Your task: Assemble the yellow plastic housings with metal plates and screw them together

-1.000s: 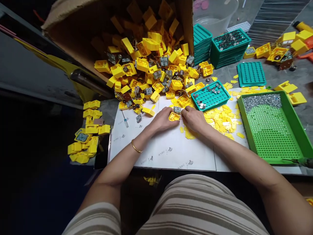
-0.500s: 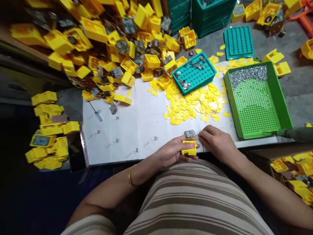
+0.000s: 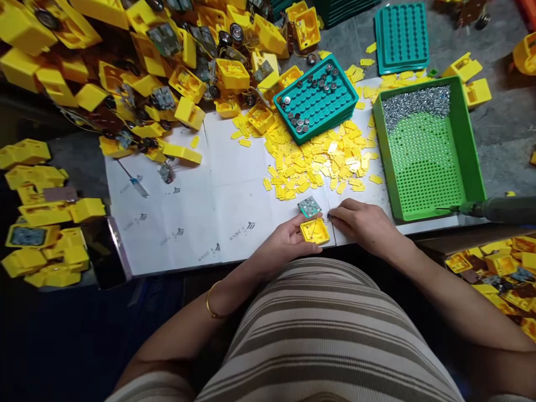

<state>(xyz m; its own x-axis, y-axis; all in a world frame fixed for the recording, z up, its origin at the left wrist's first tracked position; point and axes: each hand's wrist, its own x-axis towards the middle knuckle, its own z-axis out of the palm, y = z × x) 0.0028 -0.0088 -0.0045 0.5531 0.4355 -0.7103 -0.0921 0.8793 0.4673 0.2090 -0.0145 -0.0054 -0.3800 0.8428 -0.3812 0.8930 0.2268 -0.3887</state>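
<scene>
My left hand (image 3: 281,243) is closed around a small yellow plastic housing (image 3: 315,231), its hollow side turned up. A green circuit board (image 3: 310,207) stands just beyond the housing, with thin wires running between the two. Close by on the right, my right hand (image 3: 365,223) pinches a small dark round part (image 3: 330,217) between thumb and fingertips; its kind is too small to tell. Ahead of both hands lies a heap of flat yellow plastic pieces (image 3: 310,162). A teal tray (image 3: 324,103) holding several button cells rests at the heap's far side.
Right of the heap stands a green perforated basket (image 3: 431,178) with small screws, a power screwdriver (image 3: 498,209) reaching over its near edge. Yellow housings with wired boards pile up at the back left (image 3: 188,84). A screwdriver (image 3: 138,184) and a phone (image 3: 104,251) lie left.
The housing has turned so its hollow side faces up, and the board now shows its face. The dark round part has come into sight at my right fingertips. The camera view has shifted.
</scene>
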